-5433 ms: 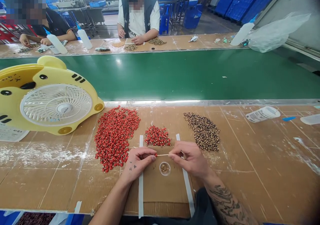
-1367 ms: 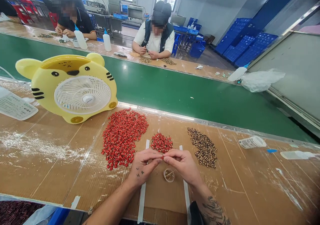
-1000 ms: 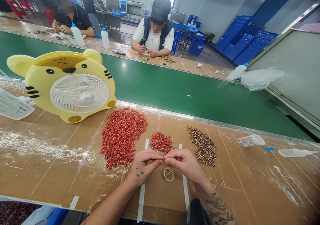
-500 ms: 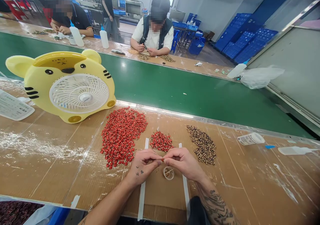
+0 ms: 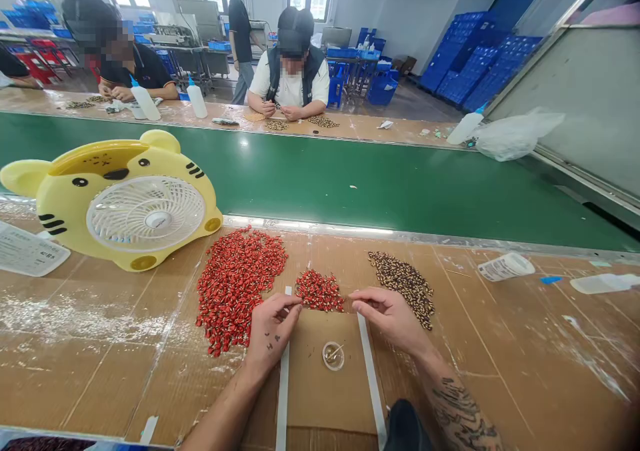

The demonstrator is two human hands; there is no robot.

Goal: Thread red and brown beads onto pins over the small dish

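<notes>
My left hand is closed in a loose pinch at the left edge of a small pile of red pieces. Anything between its fingertips is too small to make out. To the right of that pile, my right hand also has thumb and forefinger close together, and what they hold, if anything, does not show. A small round clear cup with a thin stick in it stands on a cardboard sheet between my forearms. A larger heap of red pieces lies beyond my left hand. Dark-and-tan beads lie beyond my right hand.
A yellow animal-shaped fan stands at the left. White tape strips edge the cardboard. A white tub and a squeeze bottle lie at the right. Past the green belt, co-workers sit at another table.
My hands have moved apart from their meeting point above the cup, the left one leftward and the right one rightward. The small red piece between their fingertips is no longer visible. The view has tilted up.
</notes>
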